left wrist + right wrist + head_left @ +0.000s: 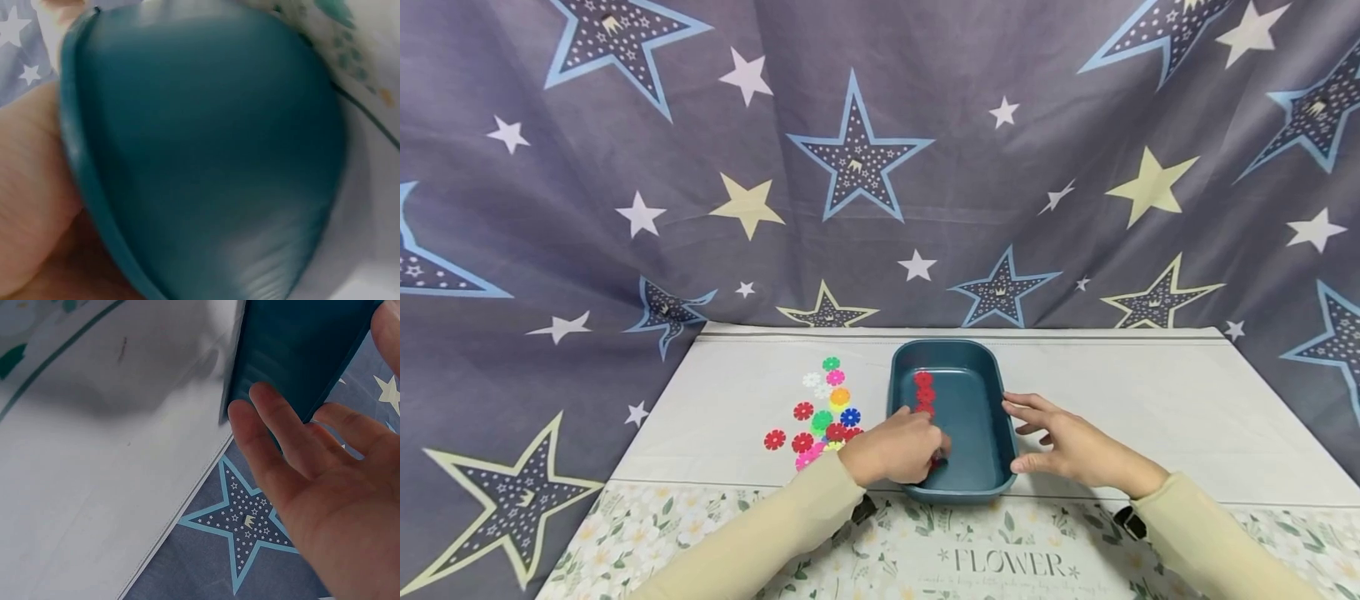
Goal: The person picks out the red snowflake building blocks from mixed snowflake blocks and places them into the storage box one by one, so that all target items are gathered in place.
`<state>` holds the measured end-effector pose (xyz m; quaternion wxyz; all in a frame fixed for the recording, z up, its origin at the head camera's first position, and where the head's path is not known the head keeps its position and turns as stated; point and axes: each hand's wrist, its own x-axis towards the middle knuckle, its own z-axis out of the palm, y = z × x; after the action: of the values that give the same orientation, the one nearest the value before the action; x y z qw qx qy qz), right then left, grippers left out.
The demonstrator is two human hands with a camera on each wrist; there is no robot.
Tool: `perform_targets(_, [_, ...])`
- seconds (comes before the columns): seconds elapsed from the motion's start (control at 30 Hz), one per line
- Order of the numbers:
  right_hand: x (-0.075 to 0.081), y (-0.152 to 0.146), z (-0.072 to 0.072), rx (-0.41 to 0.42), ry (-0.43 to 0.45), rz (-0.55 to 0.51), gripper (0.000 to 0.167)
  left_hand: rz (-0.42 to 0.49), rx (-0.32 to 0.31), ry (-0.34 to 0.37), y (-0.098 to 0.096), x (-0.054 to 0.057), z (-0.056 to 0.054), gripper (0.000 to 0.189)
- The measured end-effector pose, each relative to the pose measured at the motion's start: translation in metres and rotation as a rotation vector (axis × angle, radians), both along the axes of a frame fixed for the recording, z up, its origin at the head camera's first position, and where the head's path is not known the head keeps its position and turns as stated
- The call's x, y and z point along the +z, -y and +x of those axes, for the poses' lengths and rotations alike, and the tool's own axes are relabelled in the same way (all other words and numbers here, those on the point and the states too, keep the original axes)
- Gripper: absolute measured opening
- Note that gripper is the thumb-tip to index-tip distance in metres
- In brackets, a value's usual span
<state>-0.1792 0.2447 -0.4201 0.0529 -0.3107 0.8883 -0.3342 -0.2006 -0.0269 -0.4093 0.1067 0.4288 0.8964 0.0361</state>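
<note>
Blue-green tray (973, 433): stood lengthwise on the white counter (1112, 392), probably central so that either side was easy to reach.
Red flower-shaped pieces (924, 394): lay inside the tray in a line near its left wall, apparently set in order rather than scattered.
Left hand (898, 447): reached over the left wall, fingers bent down at the near end of the line (their tips were hidden, so whether they pinched a piece could not be told).
Right hand (1067, 442): fingers spread and relaxed, touching the tray's outer right side with hold of nothing, seemingly to steady it.
Loose pieces (822, 420): red, pink, green, blue, orange, yellow and white, lay on the counter left of the tray, perhaps for the left hand's easy reach.
</note>
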Motion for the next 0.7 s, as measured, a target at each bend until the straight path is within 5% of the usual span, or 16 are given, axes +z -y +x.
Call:
perform_targets(0.23, [0.001,0.001,0.001,0.012,-0.002,-0.005,0.079,0.013,0.022,0.001,0.005,0.001,0.0,0.027])
perform_targets(0.47, [0.003,0.002,0.001,0.016,0.01,0.001,0.079,0.27,-0.047,-0.226,0.032,0.008,0.002,0.037])
perform_targets(0.6, [0.003,0.001,0.001,0.015,0.015,0.008,0.079,0.426,0.034,-0.276,0.057,0.017,0.0,0.04])
perform_targets(0.7, [0.002,0.001,0.001,0.015,0.018,0.006,0.079,0.462,0.116,-0.296,0.079,0.018,-0.006,0.039])
